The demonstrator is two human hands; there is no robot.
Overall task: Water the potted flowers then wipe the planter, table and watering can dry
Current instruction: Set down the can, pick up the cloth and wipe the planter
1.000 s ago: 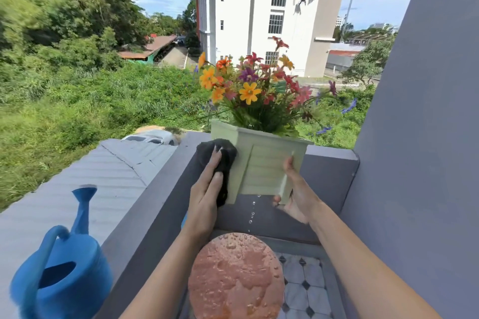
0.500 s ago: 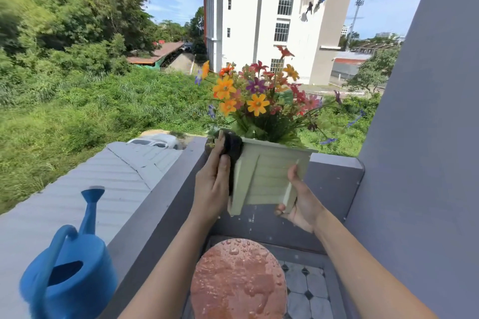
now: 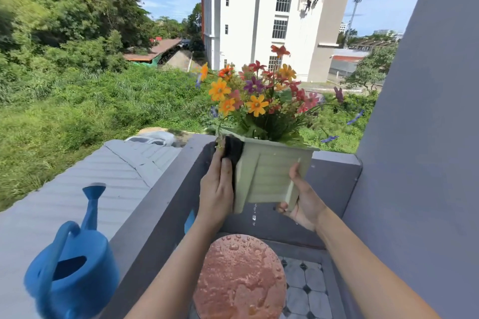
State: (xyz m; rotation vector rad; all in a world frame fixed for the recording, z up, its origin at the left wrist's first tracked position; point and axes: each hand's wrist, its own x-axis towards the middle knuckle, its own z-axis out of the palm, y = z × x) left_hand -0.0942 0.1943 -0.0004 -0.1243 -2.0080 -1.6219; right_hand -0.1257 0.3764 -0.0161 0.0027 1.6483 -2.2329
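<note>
A pale green planter (image 3: pixel 269 176) full of colourful flowers (image 3: pixel 256 96) hangs in the air above a round, wet, reddish table (image 3: pixel 241 277). My right hand (image 3: pixel 303 202) grips its lower right corner, thumb on the front face. My left hand (image 3: pixel 216 189) presses a black cloth (image 3: pixel 233 147) flat against the planter's left side. Water drops (image 3: pixel 254 215) fall from the planter's base. The blue watering can (image 3: pixel 70 269) stands at the lower left on the grey wall top.
A grey parapet wall (image 3: pixel 160 204) runs along the left and behind the planter. A tall grey wall (image 3: pixel 425 137) closes the right side. Patterned floor tiles (image 3: pixel 303 282) lie beside the table. Beyond the parapet are a corrugated roof, grass and a white building.
My left hand has slid the black cloth from the planter's front left corner round onto its left side. The planter has turned slightly and water still drips from it.
</note>
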